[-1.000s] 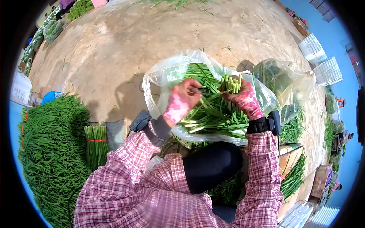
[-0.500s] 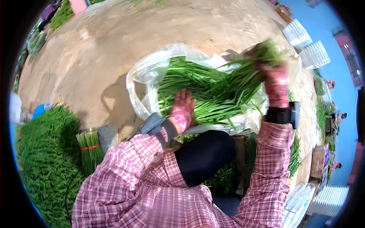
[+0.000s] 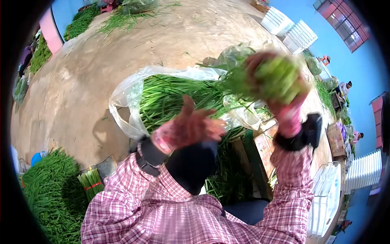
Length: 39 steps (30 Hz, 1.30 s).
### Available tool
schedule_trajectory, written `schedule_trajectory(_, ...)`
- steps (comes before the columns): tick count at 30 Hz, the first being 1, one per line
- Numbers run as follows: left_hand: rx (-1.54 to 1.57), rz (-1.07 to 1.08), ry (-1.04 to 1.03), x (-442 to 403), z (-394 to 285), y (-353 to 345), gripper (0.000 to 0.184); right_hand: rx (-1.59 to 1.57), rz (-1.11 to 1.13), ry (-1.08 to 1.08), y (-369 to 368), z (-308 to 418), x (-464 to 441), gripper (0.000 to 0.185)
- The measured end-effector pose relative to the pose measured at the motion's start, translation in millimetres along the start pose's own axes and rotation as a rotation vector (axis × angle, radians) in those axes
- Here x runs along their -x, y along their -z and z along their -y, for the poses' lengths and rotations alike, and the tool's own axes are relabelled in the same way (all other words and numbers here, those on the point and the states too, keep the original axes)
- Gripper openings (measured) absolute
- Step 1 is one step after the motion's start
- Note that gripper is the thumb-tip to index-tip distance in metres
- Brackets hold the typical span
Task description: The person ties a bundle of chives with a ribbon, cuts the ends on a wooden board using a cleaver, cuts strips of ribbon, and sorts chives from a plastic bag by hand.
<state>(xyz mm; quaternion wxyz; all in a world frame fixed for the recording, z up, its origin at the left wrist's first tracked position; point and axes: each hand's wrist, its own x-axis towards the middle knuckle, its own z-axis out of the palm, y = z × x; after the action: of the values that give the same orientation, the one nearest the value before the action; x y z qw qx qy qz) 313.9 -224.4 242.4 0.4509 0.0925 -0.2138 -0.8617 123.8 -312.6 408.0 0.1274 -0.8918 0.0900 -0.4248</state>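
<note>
My right hand (image 3: 284, 97), in a pink patterned glove and blurred by motion, grips a bunch of green stalks (image 3: 278, 77) raised at the upper right, cut ends toward the camera. My left hand (image 3: 189, 126), gloved too, has its fingers spread and holds nothing; it is over the near edge of the open plastic bag. Long green stalks (image 3: 174, 95) fill that clear bag (image 3: 122, 91), which lies on the floor before my knee.
A large pile of greens (image 3: 50, 191) and a bundle with a red band (image 3: 91, 183) lie at the left. White crates (image 3: 325, 195) stand at the lower right, a wooden box (image 3: 264, 152) nearer. Several people sit along the right wall.
My right hand has carried the bunch up from the bag and turned its cut ends toward the camera. My left hand has risen off the stalks. The view has turned right.
</note>
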Motion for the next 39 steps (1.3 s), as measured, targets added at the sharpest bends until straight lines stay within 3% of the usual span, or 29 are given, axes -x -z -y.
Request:
schedule_trajectory(2,0.122,0.085,-0.126,-37,37,4,0.086,0.022,0.189,0.145,-29,30,29,0.037)
schedule_trajectory(4,0.253,0.159,-0.043,-38,56,0,0.094,0.115,0.357,0.289,-54,61,71,0.033)
schedule_trajectory(5,0.322,0.191,0.103,-23,59,-14,0.092,0.120,0.421,0.293,-59,73,80,0.027)
schedule_trajectory(6,0.355,0.212,0.190,-20,65,-20,0.085,0.126,0.483,0.294,-62,83,90,0.021)
schedule_trajectory(9,0.388,0.200,0.345,-34,83,-21,0.066,0.109,0.557,0.186,-67,81,140,0.027)
schedule_trajectory(11,0.671,0.538,0.548,-46,84,-16,0.049,0.093,0.640,0.065,-55,90,144,0.032)
schedule_trajectory(14,-0.011,0.114,0.312,-53,76,-27,0.040,0.336,0.592,-0.025,-23,121,145,0.043)
schedule_trajectory(15,-0.422,0.132,0.108,-55,67,-51,0.038,0.396,0.587,-0.078,-13,129,153,0.049)
schedule_trajectory(16,-0.329,0.104,0.140,-59,67,-57,0.043,0.419,0.527,-0.163,1,132,152,0.050)
schedule_trajectory(18,-0.292,0.115,0.167,-75,66,-77,0.048,0.107,0.119,-0.614,41,137,165,0.064)
schedule_trajectory(19,-0.490,0.115,0.053,-84,67,-86,0.043,-0.076,-0.194,-0.772,56,136,184,0.071)
schedule_trajectory(20,-0.692,0.123,-0.068,-95,68,-93,0.039,-0.059,-0.085,-0.876,82,125,183,0.083)
schedule_trajectory(21,-0.763,0.192,-0.202,-107,72,-101,0.041,-0.012,-0.028,-0.766,102,115,191,0.094)
schedule_trajectory(22,-0.827,0.266,-0.348,-121,77,-110,0.043,-0.229,-0.048,-0.851,119,117,186,0.103)
schedule_trajectory(24,-1.102,0.386,-0.670,-154,78,-120,0.043,-0.424,0.151,-0.827,160,125,182,0.105)
schedule_trajectory(26,-1.215,0.398,-0.820,-173,80,-131,0.050,-0.349,0.113,-0.668,182,119,189,0.104)
schedule_trajectory(29,-1.306,0.408,-0.921,-192,97,-147,0.053,-0.180,-0.182,-0.776,190,108,197,0.090)
schedule_trajectory(32,-1.111,0.544,-0.745,-215,124,-148,0.066,0.122,-0.225,-0.754,178,95,191,0.062)
schedule_trajectory(33,-1.052,0.551,-0.724,-219,134,-146,0.084,0.112,-0.233,-0.778,169,90,197,0.054)
schedule_trajectory(35,-1.044,0.698,-0.715,-251,165,-110,0.084,0.069,-0.291,-0.885,149,79,213,0.041)
schedule_trajectory(37,-1.003,0.684,-0.617,-256,185,-91,0.075,0.254,-0.433,-1.198,126,71,221,0.034)
schedule_trajectory(39,-0.931,0.611,-0.528,-254,197,-82,0.066,-0.088,-0.648,-1.249,111,22,277,0.032)
